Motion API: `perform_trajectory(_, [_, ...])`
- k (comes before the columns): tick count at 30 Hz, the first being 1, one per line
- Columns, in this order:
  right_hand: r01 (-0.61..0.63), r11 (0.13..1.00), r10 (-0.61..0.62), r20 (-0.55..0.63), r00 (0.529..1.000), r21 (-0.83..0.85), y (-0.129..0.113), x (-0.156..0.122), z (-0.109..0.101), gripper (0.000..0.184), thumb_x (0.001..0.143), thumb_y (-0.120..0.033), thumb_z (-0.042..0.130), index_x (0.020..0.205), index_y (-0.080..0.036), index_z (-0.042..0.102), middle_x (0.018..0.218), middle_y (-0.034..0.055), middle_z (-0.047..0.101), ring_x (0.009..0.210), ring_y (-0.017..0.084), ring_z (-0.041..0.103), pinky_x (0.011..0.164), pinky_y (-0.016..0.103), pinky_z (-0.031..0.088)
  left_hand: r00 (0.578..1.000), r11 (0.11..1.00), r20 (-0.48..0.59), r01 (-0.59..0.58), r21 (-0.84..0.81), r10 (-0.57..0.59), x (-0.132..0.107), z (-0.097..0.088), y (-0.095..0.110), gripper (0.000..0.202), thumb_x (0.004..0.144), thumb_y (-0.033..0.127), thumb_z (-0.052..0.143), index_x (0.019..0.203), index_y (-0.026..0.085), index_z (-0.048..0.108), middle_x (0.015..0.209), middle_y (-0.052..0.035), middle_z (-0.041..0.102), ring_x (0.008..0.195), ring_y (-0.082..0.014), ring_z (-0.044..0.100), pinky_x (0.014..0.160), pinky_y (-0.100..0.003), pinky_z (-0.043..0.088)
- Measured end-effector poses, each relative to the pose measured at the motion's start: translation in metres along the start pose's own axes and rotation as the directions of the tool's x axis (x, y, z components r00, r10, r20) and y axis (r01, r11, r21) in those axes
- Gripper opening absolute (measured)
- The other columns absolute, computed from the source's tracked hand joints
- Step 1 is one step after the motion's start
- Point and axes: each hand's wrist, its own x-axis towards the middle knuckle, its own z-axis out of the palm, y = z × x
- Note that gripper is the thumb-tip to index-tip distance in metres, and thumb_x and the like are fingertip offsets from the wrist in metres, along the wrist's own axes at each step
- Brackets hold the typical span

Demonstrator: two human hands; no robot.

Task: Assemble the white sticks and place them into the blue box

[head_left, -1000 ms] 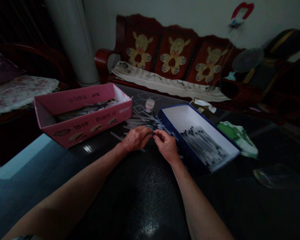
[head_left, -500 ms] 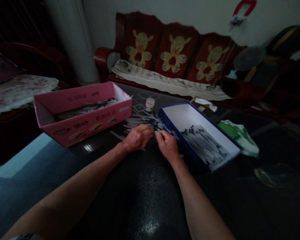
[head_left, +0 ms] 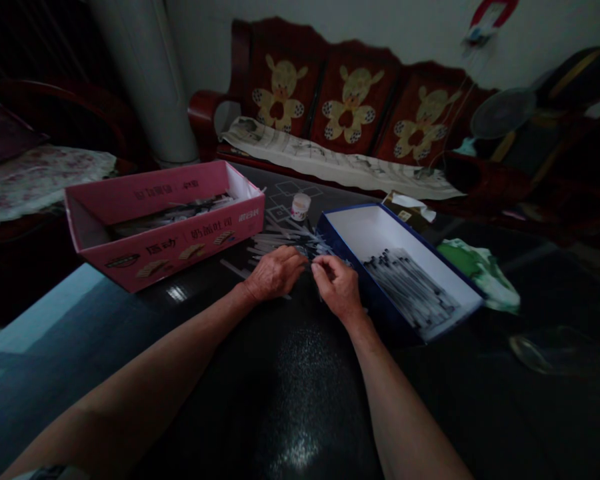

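My left hand (head_left: pixel 279 273) is closed in a pinch over the near edge of a loose pile of thin, pale translucent sticks (head_left: pixel 275 241). Just to its right, my right hand (head_left: pixel 337 285) also pinches, thumb against forefinger. What sits between the fingers of either hand is too small and dark to make out. The fingertips of both hands are close together. On the right a blue box (head_left: pixel 350 220) with a white inside holds many slim, clear sticks with dark ends (head_left: pixel 410 283), lying side by side. To the left, a pink box (head_left: pixel 180 247) contains more such sticks in a jumble.
A small white jar (head_left: pixel 301 206) stands behind the pile. Beyond the blue box lie a brown tissue box (head_left: pixel 405 205) and a green-and-white packet (head_left: pixel 480 273). The dark glossy table (head_left: pixel 280 393) reaches toward a wooden sofa (head_left: pixel 350 100).
My right hand has shifted slightly right, and its forefinger has lifted into a more rounded pinch. My left hand has hardly moved. The boxes stay in place.
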Motion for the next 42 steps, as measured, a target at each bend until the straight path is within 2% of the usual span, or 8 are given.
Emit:
perform_trajectory(11, [-0.316, 0.92, 0.286, 0.155, 0.946, 0.23, -0.007, 0.003, 0.001, 0.03, 0.081, -0.046, 0.058, 0.076, -0.018, 0.067, 0.064, 0.0018, 0.069, 0.056, 0.015, 0.063, 0.054, 0.025, 0.046, 1.0, 0.999, 0.002, -0.027, -0.022, 0.027, 0.003, -0.004, -0.002, 0.028, 0.097, 0.023, 0.04, 0.108, 0.013, 0.063, 0.097, -0.0104, 0.066, 0.089, -0.0203, 0.057, 0.081, -0.035, 0.045])
perform_trajectory(17, [-0.26, 0.945, 0.232, 0.154, 0.96, 0.197, -0.011, 0.002, 0.001, 0.028, 0.078, -0.044, 0.061, 0.073, -0.018, 0.068, 0.061, 0.0008, 0.067, 0.056, 0.015, 0.061, 0.054, 0.024, 0.045, 0.999, 0.997, 0.013, -0.049, -0.064, 0.05, 0.003, -0.007, -0.001, 0.029, 0.095, 0.021, 0.041, 0.113, 0.016, 0.062, 0.096, -0.0095, 0.065, 0.088, -0.0209, 0.056, 0.081, -0.037, 0.044])
perform_trajectory(21, [-0.465, 0.826, 0.444, 0.141, 0.885, 0.318, -0.008, 0.003, 0.007, 0.032, 0.074, -0.048, 0.064, 0.068, -0.017, 0.066, 0.059, 0.0015, 0.066, 0.047, 0.012, 0.057, 0.041, 0.021, 0.039, 0.985, 0.999, -0.171, 0.027, -0.021, -0.03, 0.004, -0.008, 0.003, 0.026, 0.091, 0.024, 0.05, 0.114, 0.016, 0.061, 0.108, -0.012, 0.063, 0.099, -0.0233, 0.056, 0.088, -0.041, 0.045])
perform_trajectory(24, [-0.565, 0.663, 0.599, 0.105, 0.794, 0.492, -0.012, 0.003, 0.012, 0.033, 0.07, -0.049, 0.068, 0.071, -0.016, 0.066, 0.063, 0.003, 0.068, 0.047, 0.011, 0.057, 0.036, 0.019, 0.034, 0.907, 0.966, -0.332, 0.245, -0.081, -0.258, 0.003, -0.006, 0.005, 0.018, 0.09, 0.03, 0.053, 0.092, 0.016, 0.065, 0.09, -0.0084, 0.066, 0.087, -0.0195, 0.06, 0.079, -0.034, 0.048])
perform_trajectory(30, [-0.679, 0.374, 0.623, 0.371, 0.688, 0.632, -0.035, -0.003, 0.025, 0.027, 0.072, -0.042, 0.071, 0.071, -0.015, 0.066, 0.06, 0.0009, 0.066, 0.045, 0.007, 0.054, 0.035, 0.014, 0.031, 0.729, 0.586, -0.046, 0.508, -0.631, -0.682, 0.006, -0.005, 0.006, 0.034, 0.088, 0.046, 0.053, 0.087, 0.016, 0.067, 0.065, 0.0005, 0.062, 0.056, -0.0109, 0.057, 0.055, -0.021, 0.043])
perform_trajectory(36, [-0.817, 0.096, 0.479, 0.694, 0.538, 0.568, -0.051, -0.016, 0.039, 0.03, 0.087, -0.04, 0.055, 0.078, -0.014, 0.068, 0.07, 0.0049, 0.072, 0.05, 0.008, 0.061, 0.04, 0.015, 0.038, 0.676, 0.071, 0.362, 0.522, -0.85, -0.642, 0.018, -0.015, 0.006, 0.03, 0.076, 0.035, 0.062, 0.096, 0.013, 0.066, 0.074, -0.003, 0.065, 0.052, -0.0083, 0.052, 0.046, -0.019, 0.039])
perform_trajectory(39, [-0.849, 0.145, 0.376, 0.765, 0.522, 0.508, -0.054, -0.017, 0.036, 0.034, 0.09, -0.041, 0.05, 0.083, -0.014, 0.07, 0.076, 0.0072, 0.074, 0.056, 0.01, 0.064, 0.043, 0.016, 0.041, 0.653, -0.004, 0.485, 0.594, -0.805, -0.582, 0.019, -0.019, 0.003, 0.035, 0.073, 0.025, 0.057, 0.105, 0.014, 0.066, 0.064, -0.0005, 0.061, 0.045, -0.0069, 0.047, 0.04, -0.018, 0.034])
perform_trajectory(42, [-0.78, 0.482, 0.341, 0.734, 0.587, 0.399, -0.05, -0.012, 0.021, 0.031, 0.087, -0.041, 0.052, 0.083, -0.015, 0.07, 0.075, 0.0071, 0.073, 0.054, 0.012, 0.063, 0.04, 0.018, 0.037, 0.642, -0.016, 0.505, 0.61, -0.793, -0.577, 0.018, -0.02, 0.0, 0.04, 0.07, 0.019, 0.052, 0.107, 0.014, 0.066, 0.057, 0.0025, 0.055, 0.038, -0.0055, 0.038, 0.035, -0.018, 0.026])
